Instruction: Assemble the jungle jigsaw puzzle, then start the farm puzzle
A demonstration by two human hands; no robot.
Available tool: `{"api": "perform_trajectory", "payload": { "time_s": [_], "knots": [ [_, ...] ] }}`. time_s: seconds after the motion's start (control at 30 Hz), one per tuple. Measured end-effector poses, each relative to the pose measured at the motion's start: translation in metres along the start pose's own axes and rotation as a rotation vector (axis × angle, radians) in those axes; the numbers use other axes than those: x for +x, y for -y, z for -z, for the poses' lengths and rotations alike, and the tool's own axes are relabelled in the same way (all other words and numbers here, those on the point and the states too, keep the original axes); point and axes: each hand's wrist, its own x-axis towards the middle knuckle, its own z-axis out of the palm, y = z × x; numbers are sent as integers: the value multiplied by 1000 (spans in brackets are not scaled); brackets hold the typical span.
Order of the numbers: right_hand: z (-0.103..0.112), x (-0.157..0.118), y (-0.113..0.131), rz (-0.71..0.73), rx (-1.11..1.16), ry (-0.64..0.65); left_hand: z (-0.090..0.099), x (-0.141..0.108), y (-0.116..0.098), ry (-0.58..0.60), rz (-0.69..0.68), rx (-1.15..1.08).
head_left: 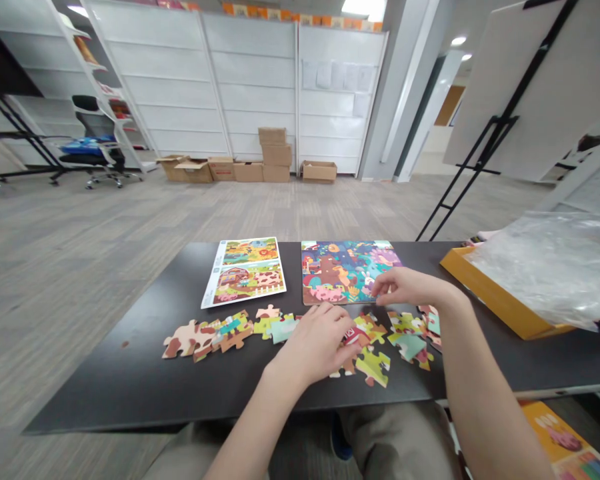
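- Left hand (pixel 313 343): rests low over the loose pieces (pixel 373 367) at the front of the bench (pixel 105 393), the fingers curled downward. The grip looks closed around something, possibly the red-marked piece (pixel 353 335) by the fingertips, but the hand hides it, so I cannot tell whether a piece is held.
- Right hand (pixel 405 287): reaches across to the lower edge of the assembled puzzle (pixel 350 270). Thumb and fingertips are pressed together at that edge, a position suited to fine placement. Any piece between them is hidden.
- Assembled puzzle: lies flat at the far side of the bench, a bright block of cartoon animals with an irregular edge.
- Loose pieces: scattered in front of the puzzle and to either side of the left hand, some joined in short runs, including a cow-patterned group (pixel 205 337). This keeps them within reach of both hands.
- Picture sheet (pixel 243 272): lies flat just left of the puzzle, apparently placed for viewing.
- Yellow box (pixel 495 293): sits at the right end of the bench, with a clear plastic bag (pixel 545 267) over it.
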Motion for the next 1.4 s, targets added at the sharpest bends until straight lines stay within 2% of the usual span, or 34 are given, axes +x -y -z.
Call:
{"api": "perform_trajectory", "payload": {
  "time_s": [0.17,0.27,0.47,0.6,0.8,0.93,1.07,1.13,1.27,1.4],
  "knots": [
    [11,-17,-8,81,179,-363,-3,9,-3,17,-14,78],
    [15,-41,-25,34,185,-483,-4,15,-4,48,4,105],
    [9,-102,-54,-240,-136,-430,-6,26,-6,99,43,88],
    [-9,-123,-61,-271,-190,-428,-3,29,-12,123,67,119],
    [-30,-126,-69,-219,-173,-382,2,27,-15,144,102,140],
    [-30,-122,-62,-249,-228,-355,4,25,-16,150,121,127],
    [-23,-124,-58,-218,-170,-316,7,24,-17,144,124,125],
    [-17,-127,-65,-225,-167,-359,9,22,-15,110,118,111],
    [-6,-126,-96,-328,-247,-545,13,18,-9,37,115,108],
    [-2,-117,-118,-303,-252,-455,17,12,0,50,134,114]
  ]
}}
